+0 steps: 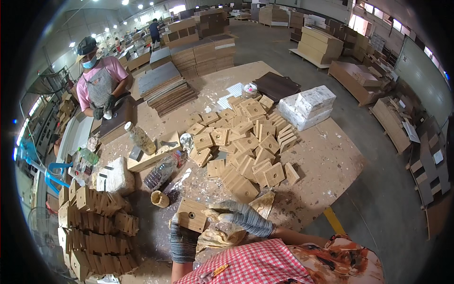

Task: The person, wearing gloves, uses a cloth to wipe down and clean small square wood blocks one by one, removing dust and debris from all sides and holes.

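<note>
My left hand (183,244), in a grey knit glove, grips a square wooden block (191,214) by its lower left edge. The block has a dark round hole near its middle and is tilted toward me. Close to its right edge is my right hand (246,218), gloved the same way, with its fingers pressed together around something pale yellowish that I cannot make out. A crumpled yellowish cloth (220,239) lies on the table below both hands. Beyond them spreads a loose heap of similar blocks (248,141).
Stacked blocks (97,232) stand at the near left. A cardboard tube (160,199), plastic bottle (161,174) and yellowish bottle (140,138) are behind the held block. White wrapped bundles (307,108) sit at the table's right. A co-worker (100,80) handles a dark panel at the far left.
</note>
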`<state>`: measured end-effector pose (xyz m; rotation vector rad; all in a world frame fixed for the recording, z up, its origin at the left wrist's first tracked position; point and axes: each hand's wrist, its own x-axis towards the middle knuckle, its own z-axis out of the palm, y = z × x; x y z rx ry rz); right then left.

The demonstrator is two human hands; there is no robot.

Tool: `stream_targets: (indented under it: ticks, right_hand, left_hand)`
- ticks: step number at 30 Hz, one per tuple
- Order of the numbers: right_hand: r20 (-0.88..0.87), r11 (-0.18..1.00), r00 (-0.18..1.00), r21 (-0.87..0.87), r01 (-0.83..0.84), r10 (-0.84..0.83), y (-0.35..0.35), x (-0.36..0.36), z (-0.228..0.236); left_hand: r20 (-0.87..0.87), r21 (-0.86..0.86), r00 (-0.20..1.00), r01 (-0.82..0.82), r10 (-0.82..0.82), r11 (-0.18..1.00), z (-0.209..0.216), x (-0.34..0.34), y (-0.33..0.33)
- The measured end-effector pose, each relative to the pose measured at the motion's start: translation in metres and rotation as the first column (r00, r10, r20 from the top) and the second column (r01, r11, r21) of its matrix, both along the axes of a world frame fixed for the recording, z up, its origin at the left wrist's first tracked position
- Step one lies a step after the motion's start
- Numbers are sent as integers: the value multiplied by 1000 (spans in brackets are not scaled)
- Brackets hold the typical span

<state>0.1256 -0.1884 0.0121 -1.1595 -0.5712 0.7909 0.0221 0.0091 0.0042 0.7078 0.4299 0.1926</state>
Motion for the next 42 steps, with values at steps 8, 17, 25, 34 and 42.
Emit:
stream_targets:
  ticks: [8, 17, 25, 34, 42]
  right_hand:
    - [54, 1000, 998, 12, 21, -21, 3, -3, -4]
    - [-96, 988, 984, 19, 154, -151, 2, 0, -5]
    - [-69, 978, 977, 43, 203, -200, 13, -4, -42]
    - [-16, 952, 975, -220, 212, -221, 1, -10, 12]
    - [41, 962, 970, -123, 242, -239, 7, -2, 16]
  left_hand:
    - [-151, 22, 988, -21, 24, 1000, -26, -3, 5]
    - [-149, -43, 989, -20, 13, 999, -25, 7, 3]
    - [-204, 36, 979, 18, -11, 999, -19, 0, 3]
    - [-211, 228, 977, 54, -5, 972, -7, -6, -8]
    - [-377, 403, 870, 463, -318, 789, 7, -4, -7]
